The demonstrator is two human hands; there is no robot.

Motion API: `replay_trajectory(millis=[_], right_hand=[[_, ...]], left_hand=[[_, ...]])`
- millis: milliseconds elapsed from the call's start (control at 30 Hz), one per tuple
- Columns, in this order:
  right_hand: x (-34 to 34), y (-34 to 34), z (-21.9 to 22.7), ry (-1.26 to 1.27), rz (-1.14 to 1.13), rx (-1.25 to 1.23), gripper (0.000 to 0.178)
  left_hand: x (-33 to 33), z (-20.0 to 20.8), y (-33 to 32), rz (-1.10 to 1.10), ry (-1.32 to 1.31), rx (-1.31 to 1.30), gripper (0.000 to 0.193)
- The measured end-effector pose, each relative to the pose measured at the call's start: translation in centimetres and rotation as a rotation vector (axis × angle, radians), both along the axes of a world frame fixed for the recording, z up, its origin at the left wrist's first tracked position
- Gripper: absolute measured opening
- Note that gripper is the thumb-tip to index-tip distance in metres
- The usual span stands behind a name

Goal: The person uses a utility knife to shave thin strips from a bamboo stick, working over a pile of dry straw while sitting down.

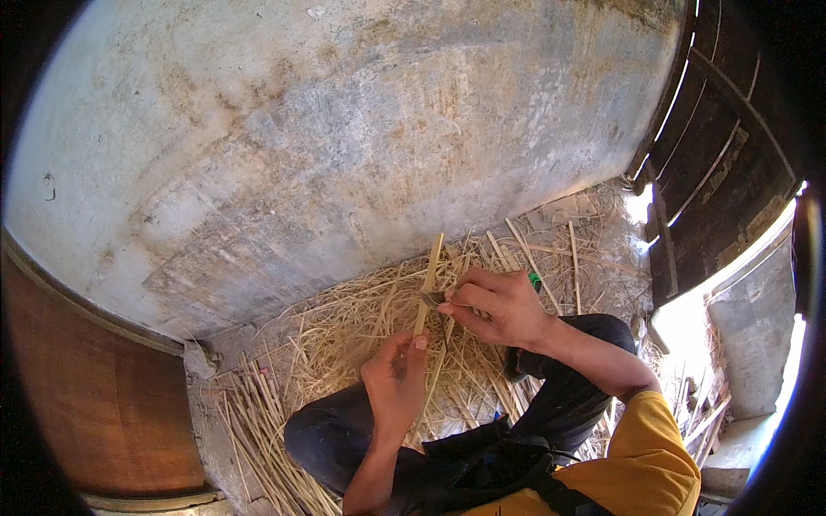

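A pale yellow bamboo strip (pixel 433 268) stands tilted up in front of me, its far end pointing toward the wall. My left hand (pixel 394 374) is closed on its lower part, with the thumb pressed along it. In my right hand (pixel 505 308), closed fingers grip a small knife (pixel 434 299) whose dark blade touches the strip a little above my left thumb. The knife's handle is mostly hidden by the fingers. Below both hands lies a heap of thin bamboo shavings (pixel 344 344).
A stained plaster wall (pixel 361 155) rises just beyond the shavings. Long bamboo sticks (pixel 267 421) lie to the left of my bent, dark-trousered legs (pixel 331 439). More strips (pixel 575 267) are scattered to the right. A brown wooden panel (pixel 95 404) stands at left, dark boards (pixel 723 163) at right.
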State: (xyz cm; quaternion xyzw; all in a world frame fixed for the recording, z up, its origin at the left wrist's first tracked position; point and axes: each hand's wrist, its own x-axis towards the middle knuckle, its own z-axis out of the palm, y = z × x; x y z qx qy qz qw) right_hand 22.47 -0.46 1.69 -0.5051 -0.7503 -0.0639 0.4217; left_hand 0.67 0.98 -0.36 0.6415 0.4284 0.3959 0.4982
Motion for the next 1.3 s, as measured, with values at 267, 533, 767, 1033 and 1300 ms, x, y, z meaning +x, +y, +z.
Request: replay_trajectory(millis=[267, 533, 767, 1033, 1300], right_hand=[[-0.5, -0.1, -0.1, -0.083, -0.071, 0.043, 0.019], [-0.2, 0.2, -0.1, -0.087, -0.072, 0.043, 0.017], [-0.9, 0.2, 1.1, -0.042, -0.063, 0.031, 0.021], [9.4, 3.4, 2.8, 0.400, -0.480, -0.073, 0.020], [4.2, 0.6, 2.5, 0.583, -0.134, -0.240, 0.021]], left_hand=[[0.1, -0.2, -0.4, 0.038, 0.034, 0.034, 0.017], [0.3, 0.8, -0.7, 0.021, -0.015, 0.007, 0.018], [-0.2, 0.7, -0.5, 0.026, 0.058, 0.023, 0.019], [-0.4, 1.4, -2.3, -0.077, 0.115, 0.265, 0.019], [-0.2, 0.9, -0.2, -0.007, 0.036, 0.112, 0.023]])
